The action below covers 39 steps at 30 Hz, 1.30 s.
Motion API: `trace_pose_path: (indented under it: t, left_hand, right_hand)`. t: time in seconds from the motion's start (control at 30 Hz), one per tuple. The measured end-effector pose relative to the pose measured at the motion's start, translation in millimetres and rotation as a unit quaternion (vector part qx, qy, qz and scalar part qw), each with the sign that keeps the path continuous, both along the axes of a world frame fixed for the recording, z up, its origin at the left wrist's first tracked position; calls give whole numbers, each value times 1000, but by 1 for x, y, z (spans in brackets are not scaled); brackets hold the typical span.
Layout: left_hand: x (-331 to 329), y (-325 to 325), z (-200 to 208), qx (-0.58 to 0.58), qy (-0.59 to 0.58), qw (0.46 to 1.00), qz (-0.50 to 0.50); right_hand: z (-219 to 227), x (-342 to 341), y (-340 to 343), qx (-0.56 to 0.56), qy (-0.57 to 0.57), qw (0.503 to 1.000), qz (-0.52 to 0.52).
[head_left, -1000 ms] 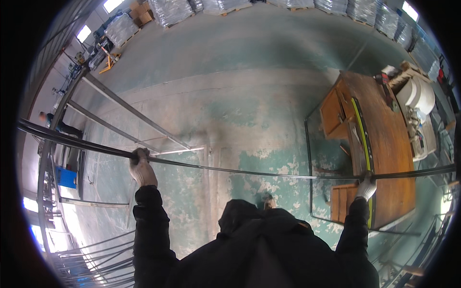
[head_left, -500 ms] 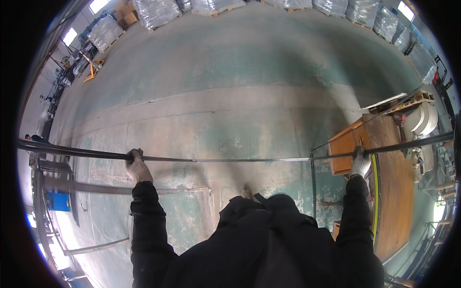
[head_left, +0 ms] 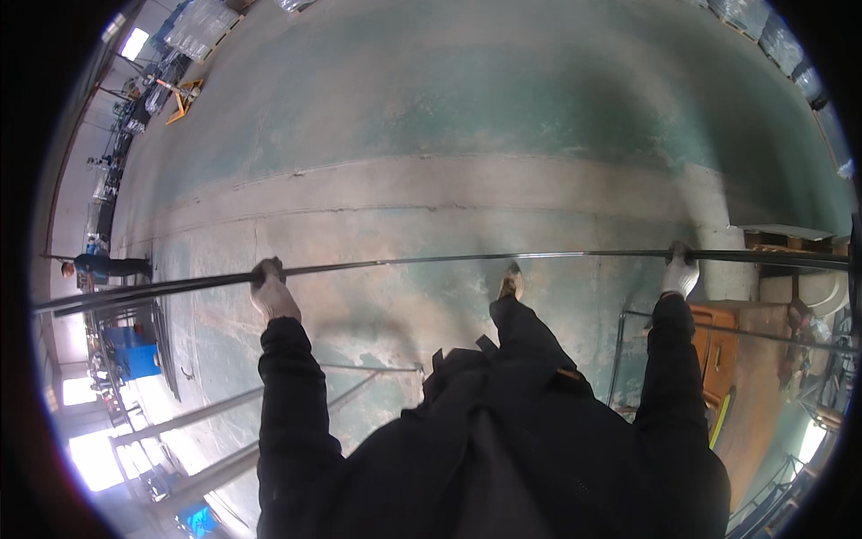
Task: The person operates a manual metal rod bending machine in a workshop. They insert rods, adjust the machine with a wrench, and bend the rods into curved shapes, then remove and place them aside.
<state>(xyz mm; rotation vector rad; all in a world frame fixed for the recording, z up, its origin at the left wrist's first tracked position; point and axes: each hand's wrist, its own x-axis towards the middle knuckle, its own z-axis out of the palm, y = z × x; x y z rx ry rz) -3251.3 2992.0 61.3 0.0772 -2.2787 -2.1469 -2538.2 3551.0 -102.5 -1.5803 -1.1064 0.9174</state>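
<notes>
**Rod carried forward, bench drops to the 4 o'clock edge**

Since the earlier frames the person has walked on: the wooden workbench point(head_left: 732, 346) that sat ahead at 2–3 o'clock now sits low at 4 o'clock, and the floor ahead has opened up.

Long dark metal rod point(head_left: 467, 260) runs nearly level across the whole view, 9 to 3 o'clock. Left hand point(head_left: 271, 289), gloved, is wrapped tight around it at about 9 o'clock of centre. Right hand point(head_left: 679, 271), also gloved, is closed round it at 3 o'clock. Both arms in black sleeves, spread wide.

Room: green-grey concrete floor point(head_left: 467, 117) is open from 10 through 2 o'clock. One shoe point(head_left: 510, 284) is stepping out just under the rod. Tight spots: thin metal frame point(head_left: 628, 359) just beside the right arm at 4 o'clock; more long bars point(head_left: 269, 422) lying at 7–8 o'clock; blue bin point(head_left: 135, 357) at 8 o'clock. Another person point(head_left: 103, 267) stands at 9 o'clock, close to the rod's left end. Wrapped pallets point(head_left: 202, 25) at 11 o'clock, well apart.

Hidden: both rod ends run into the dark rim, so its full length is cut off. Fingertips are behind the rod. Clutter at 4–5 o'clock is too small to make out.
</notes>
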Motion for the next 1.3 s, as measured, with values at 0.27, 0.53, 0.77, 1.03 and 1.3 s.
trace_pose_path:
  t: [0.27, 0.53, 0.77, 1.03, 1.3]
  left_hand:
    - [-69, 66, -28, -3, -6, 1000, 9]
    - [-114, 65, -47, 3, -23, 1000, -4]
    - [-134, 42, -19, -39, -7, 999, -19]
    - [-137, 46, 26, -68, 78, 992, -71]
    - [-187, -1, -34, 45, 84, 990, -106]
  right_hand:
    - [-32, -89, 71, -31, -100, 994, 16]
    - [10, -91, 64, -63, -32, 997, -24]
    - [134, -59, 67, 40, 47, 996, -62]
    - [208, -79, 61, 81, -54, 995, -11]
    - [209, -85, 53, 133, -70, 987, -51]
